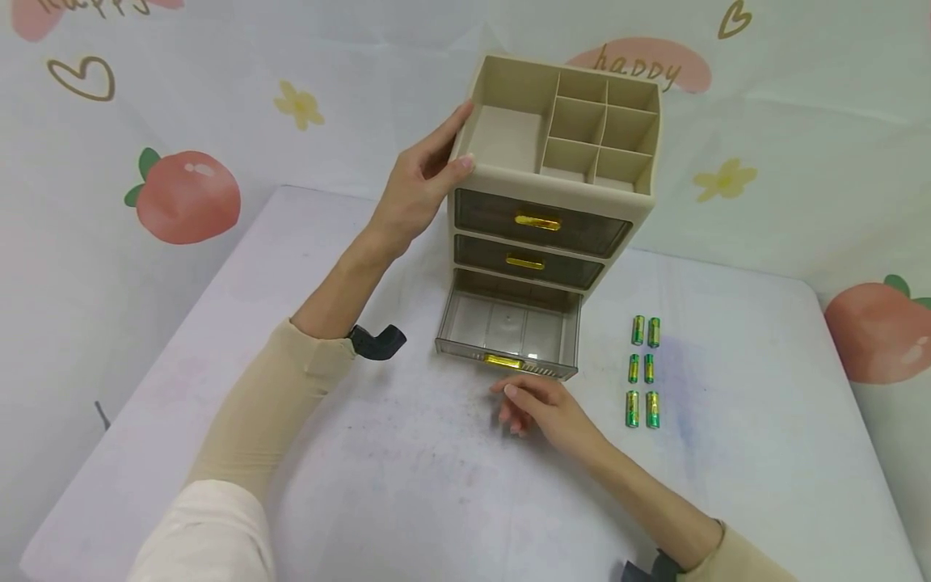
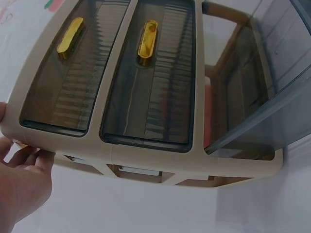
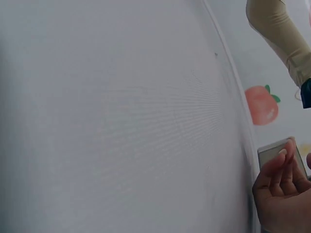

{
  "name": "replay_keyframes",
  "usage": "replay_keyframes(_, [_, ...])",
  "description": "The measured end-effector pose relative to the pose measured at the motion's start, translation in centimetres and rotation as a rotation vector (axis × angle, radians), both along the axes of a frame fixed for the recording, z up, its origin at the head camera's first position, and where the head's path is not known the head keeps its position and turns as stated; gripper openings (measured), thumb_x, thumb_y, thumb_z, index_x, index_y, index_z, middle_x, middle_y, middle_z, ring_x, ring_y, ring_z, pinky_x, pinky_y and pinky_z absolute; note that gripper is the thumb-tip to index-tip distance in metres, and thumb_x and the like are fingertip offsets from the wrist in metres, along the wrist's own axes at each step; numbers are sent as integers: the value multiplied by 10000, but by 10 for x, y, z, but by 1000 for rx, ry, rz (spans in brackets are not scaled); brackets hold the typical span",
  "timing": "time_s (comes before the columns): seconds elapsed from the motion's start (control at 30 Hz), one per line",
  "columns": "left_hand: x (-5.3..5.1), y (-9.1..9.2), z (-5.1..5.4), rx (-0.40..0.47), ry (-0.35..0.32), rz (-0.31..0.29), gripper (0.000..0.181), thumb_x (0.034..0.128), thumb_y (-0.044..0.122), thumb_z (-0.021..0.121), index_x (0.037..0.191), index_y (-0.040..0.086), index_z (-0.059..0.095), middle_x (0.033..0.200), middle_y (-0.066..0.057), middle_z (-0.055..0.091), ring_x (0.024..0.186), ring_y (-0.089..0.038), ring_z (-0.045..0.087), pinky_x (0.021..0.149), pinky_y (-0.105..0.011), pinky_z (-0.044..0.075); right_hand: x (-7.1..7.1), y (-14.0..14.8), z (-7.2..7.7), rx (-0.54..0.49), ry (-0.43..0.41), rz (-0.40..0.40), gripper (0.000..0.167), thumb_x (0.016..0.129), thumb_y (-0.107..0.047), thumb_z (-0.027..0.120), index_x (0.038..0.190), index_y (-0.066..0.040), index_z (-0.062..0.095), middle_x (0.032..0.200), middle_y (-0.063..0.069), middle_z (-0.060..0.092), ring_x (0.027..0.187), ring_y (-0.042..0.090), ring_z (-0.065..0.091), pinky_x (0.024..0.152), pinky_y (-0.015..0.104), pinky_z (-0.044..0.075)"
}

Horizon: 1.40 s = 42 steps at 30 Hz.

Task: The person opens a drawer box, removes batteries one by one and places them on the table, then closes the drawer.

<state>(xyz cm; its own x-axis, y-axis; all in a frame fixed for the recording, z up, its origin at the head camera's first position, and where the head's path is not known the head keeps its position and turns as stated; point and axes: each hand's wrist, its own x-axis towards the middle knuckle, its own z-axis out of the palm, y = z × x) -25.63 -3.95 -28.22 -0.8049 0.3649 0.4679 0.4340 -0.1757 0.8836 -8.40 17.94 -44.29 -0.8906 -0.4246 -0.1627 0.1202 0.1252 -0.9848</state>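
Observation:
A beige desktop drawer organizer (image 1: 509, 182) stands on the table, its top split into one large compartment and several small ones. My left hand (image 1: 414, 186) grips its upper left edge; in the left wrist view the same hand (image 2: 26, 182) has its fingers against the organizer's side. Two smoky drawers with gold handles are closed, while the clear bottom drawer (image 1: 473, 319) is pulled out with nothing visible inside. Just in front of that drawer's gold handle (image 1: 503, 361), my right hand (image 1: 545, 408) hovers with loosely bent fingers, holding nothing. The right wrist view shows this hand (image 3: 282, 189) at its edge.
Several green-and-gold batteries (image 1: 633, 408) lie in pairs on the table, right of the open drawer. A white cover lies over the table (image 1: 407, 501). Behind it hangs a cloth backdrop (image 1: 393, 81) printed with fruit, flowers and hearts.

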Motion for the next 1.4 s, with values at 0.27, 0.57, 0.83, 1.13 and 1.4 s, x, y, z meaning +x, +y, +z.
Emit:
replay_keyframes(0.27, [-1,1,0,-4,-19,2,559,1000,-37,501,1523,-39,304,1613,-104,281,1449,-81,297,1176,-258,252,-6,-5,-4,-17,-167,-33,432,1047,-368,503,1216,8,636,843,91,635,666,153,554,606,251,491])
replay_keyframes(0.57, [-1,0,-1,-12,15,-16,556,1006,-36,491,1521,-49,282,1619,-130,249,1459,-65,264,1184,-253,225,-12,-9,-4,-84,-324,-125,485,1048,-415,478,1217,14,631,825,35,624,674,140,535,626,240,486])
replay_keyframes(0.83, [-1,0,-1,-9,5,-20,559,1004,-39,495,1520,-52,281,1620,-116,253,1459,-62,262,1182,-248,226,-15,-9,-4,-171,-345,-109,541,1045,-417,486,1288,54,598,829,5,594,692,112,516,637,219,462])
replay_keyframes(1.13, [-7,-1,-5,-9,37,-10,565,1005,-35,501,1526,-33,283,1619,-126,249,1457,-72,273,1188,-280,232,-19,-9,-1,-225,-361,-156,528,1035,-377,528,1322,63,583,821,7,602,709,106,520,639,198,460])
replay_keyframes(1.4, [-3,-2,-1,-21,2,-6,579,1002,-36,506,1532,-25,273,1625,-97,242,1461,-76,263,1193,-292,223,-27,-8,-1,-269,-353,-200,499,1042,-328,525,1301,96,580,791,15,584,679,112,502,607,200,450])
